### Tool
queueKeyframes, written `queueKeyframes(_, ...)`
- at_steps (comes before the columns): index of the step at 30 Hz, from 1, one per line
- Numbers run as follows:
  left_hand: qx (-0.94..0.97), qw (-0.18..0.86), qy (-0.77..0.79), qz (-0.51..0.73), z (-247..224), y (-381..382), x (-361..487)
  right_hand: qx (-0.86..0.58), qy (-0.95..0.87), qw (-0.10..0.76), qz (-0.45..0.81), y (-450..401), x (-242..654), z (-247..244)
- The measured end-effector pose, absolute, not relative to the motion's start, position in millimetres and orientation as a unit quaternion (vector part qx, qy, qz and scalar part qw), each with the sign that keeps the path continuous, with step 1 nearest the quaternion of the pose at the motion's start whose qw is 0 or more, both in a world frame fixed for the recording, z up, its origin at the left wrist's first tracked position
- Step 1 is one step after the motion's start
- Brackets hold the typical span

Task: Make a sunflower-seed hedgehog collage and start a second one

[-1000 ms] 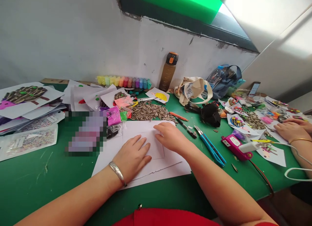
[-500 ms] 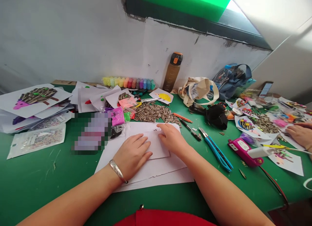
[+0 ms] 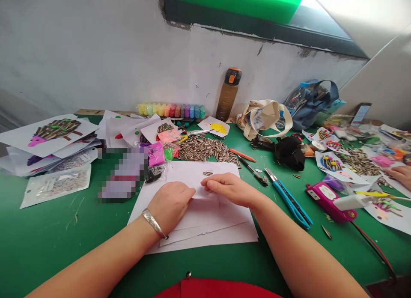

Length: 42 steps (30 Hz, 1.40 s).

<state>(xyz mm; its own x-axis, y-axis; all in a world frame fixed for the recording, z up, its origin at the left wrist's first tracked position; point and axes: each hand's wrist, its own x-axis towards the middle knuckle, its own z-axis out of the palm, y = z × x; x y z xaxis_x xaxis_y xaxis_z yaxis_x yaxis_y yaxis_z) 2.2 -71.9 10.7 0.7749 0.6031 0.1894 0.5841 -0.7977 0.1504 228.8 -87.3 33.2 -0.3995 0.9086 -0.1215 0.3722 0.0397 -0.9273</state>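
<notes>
A small white sheet of paper point(image 3: 208, 204) is held between my hands, its edge partly hidden by them. On its left side my left hand point(image 3: 171, 204), with a silver bracelet at the wrist, has its fingers curled round the paper. At the upper right my right hand point(image 3: 229, 189) pinches it, thumb against curled fingers. Larger white sheets point(image 3: 183, 171) lie stacked beneath, one with a torn edge. A couple of striped sunflower seeds point(image 3: 207, 173) rest on the stack beyond my right hand.
A heap of sunflower seeds point(image 3: 205, 148) lies beyond the sheets. To the right are a pen point(image 3: 253, 171), an orange pencil point(image 3: 243, 155), a blue utility knife point(image 3: 289, 199) and a pink glue gun point(image 3: 327, 201). Finished hedgehog pictures point(image 3: 54, 133) pile up at left. Another person's hand point(image 3: 401, 176) shows far right.
Flat, spread fingers have curled in, and both hands now grip the small paper. My right hand has come nearer my body, uncovering the loose seeds.
</notes>
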Motion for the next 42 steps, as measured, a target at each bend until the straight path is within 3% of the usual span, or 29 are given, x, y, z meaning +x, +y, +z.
queueKeyframes(7,0.943,0.039,0.3,0.136,7.4,-72.6,3.3,-0.555,-0.495,0.496,0.448,-62.6,235.5,12.8)
queueKeyframes(9,0.944,0.042,0.295,0.144,6.0,-71.8,1.7,-0.531,-0.516,0.476,0.475,-69.4,234.5,18.6)
queueKeyframes(15,0.934,0.057,0.293,0.195,7.6,-68.9,-4.1,-0.413,-0.673,0.267,0.553,-95.7,227.9,37.1)
queueKeyframes(18,0.925,0.065,0.305,0.22,9.2,-67.0,-6.7,-0.45,-0.68,0.272,0.511,-96.0,223.5,33.2)
queueKeyframes(23,0.89,0.079,0.367,0.258,12.9,-60.9,-11.9,-0.532,-0.611,0.352,0.469,-87.1,223.9,23.3)
queueKeyframes(26,0.828,0.15,0.452,0.295,21.8,-58.1,-14.5,-0.538,-0.541,0.409,0.501,-83.1,227.9,21.6)
queueKeyframes(29,0.725,0.295,0.54,0.309,31.4,-56.4,-14.1,-0.518,-0.476,0.448,0.552,-82.3,229.1,21.0)
queueKeyframes(34,0.54,0.595,0.506,0.312,35.4,-55.0,-8.1,-0.529,-0.526,0.411,0.525,-81.8,235.3,23.2)
queueKeyframes(39,0.518,0.66,0.486,0.246,38.4,-60.5,3.6,-0.623,-0.601,0.34,0.367,-70.2,250.1,20.0)
queueKeyframes(42,0.537,0.664,0.476,0.21,41.4,-65.2,11.6,-0.624,-0.631,0.366,0.281,-63.7,253.2,18.2)
